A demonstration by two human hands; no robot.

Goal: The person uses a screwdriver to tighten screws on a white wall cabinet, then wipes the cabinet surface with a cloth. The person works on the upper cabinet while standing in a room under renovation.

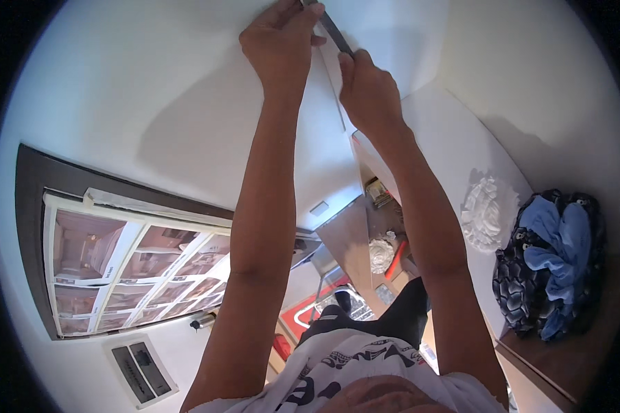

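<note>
Both my arms reach up to the top of the view, in front of a white surface. My left hand (280, 43) is closed, its thumb and fingers pinching at the upper end of a narrow dark strip (335, 33). Lower on the same strip, my right hand (372, 93) grips its near end with bent fingers. The strip slants down to the right between the two hands, close to a corner line in the white surface. Its upper end is partly behind my left fingers and runs to the picture's edge.
At left is a dark-framed window (31, 206) with picture-covered panes. A grey wall panel (143, 373) lies below it. On the right, a dark patterned cloth bundle with a blue garment (561, 255) rests on a brown shelf (603, 337), beside white ruffled material (489, 215). Wooden furniture (344, 230) stands below.
</note>
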